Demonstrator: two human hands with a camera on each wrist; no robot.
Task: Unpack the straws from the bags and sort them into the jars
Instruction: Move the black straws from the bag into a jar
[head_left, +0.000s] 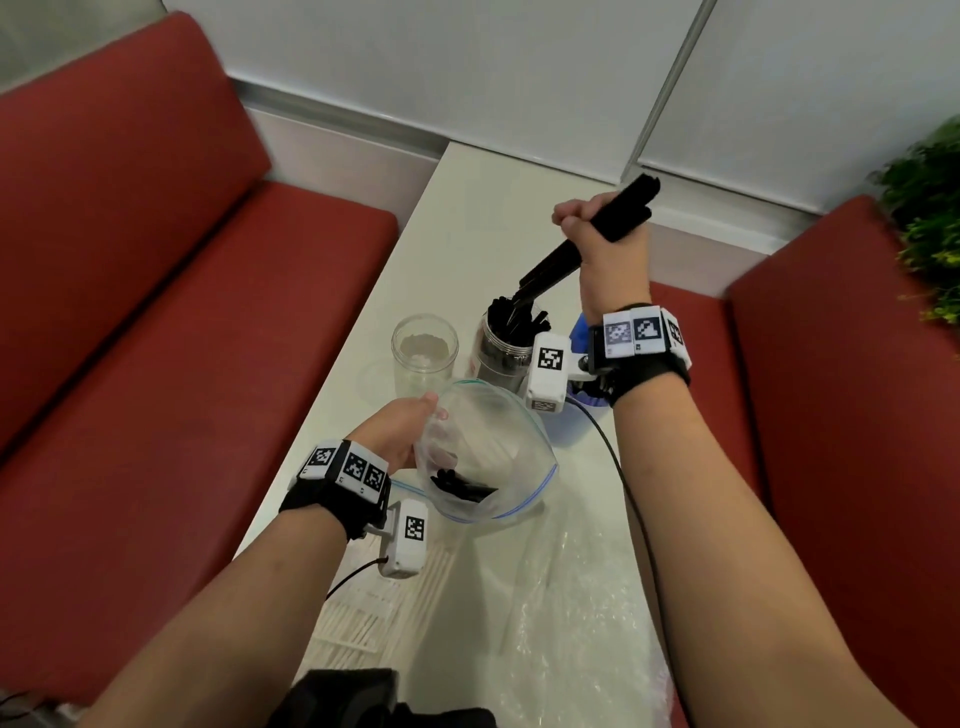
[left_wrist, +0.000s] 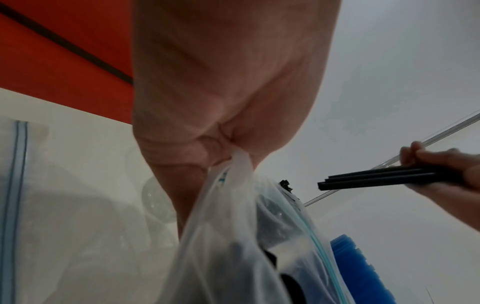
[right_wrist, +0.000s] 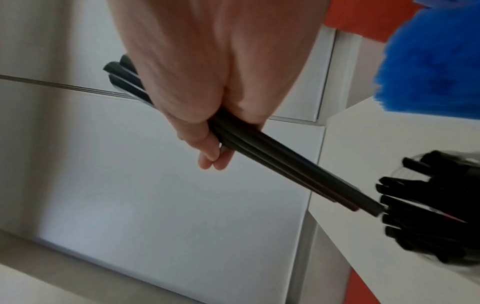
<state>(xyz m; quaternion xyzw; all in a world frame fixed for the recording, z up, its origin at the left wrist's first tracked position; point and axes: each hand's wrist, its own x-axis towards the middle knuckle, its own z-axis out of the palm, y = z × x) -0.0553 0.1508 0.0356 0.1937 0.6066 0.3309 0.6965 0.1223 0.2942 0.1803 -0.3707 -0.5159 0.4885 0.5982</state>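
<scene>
My right hand (head_left: 597, 228) grips a bundle of black straws (head_left: 556, 262) tilted down toward the jar of black straws (head_left: 506, 340); their lower ends are at its mouth. The same bundle (right_wrist: 280, 172) shows in the right wrist view beside the filled jar (right_wrist: 428, 205). My left hand (head_left: 400, 431) pinches the rim of a clear zip bag (head_left: 483, 452), held open above the table, with a few black straws (head_left: 462, 486) left at its bottom. In the left wrist view the bag (left_wrist: 233, 236) hangs from my fingers. An empty clear jar (head_left: 425, 353) stands to the left.
A jar of blue straws (head_left: 584, 338) stands behind my right wrist. White straws (head_left: 374, 613) and crumpled clear bags (head_left: 571, 623) lie on the white table (head_left: 467, 218) near me. Red bench seats (head_left: 156, 312) flank the table. A green plant (head_left: 930, 218) is at far right.
</scene>
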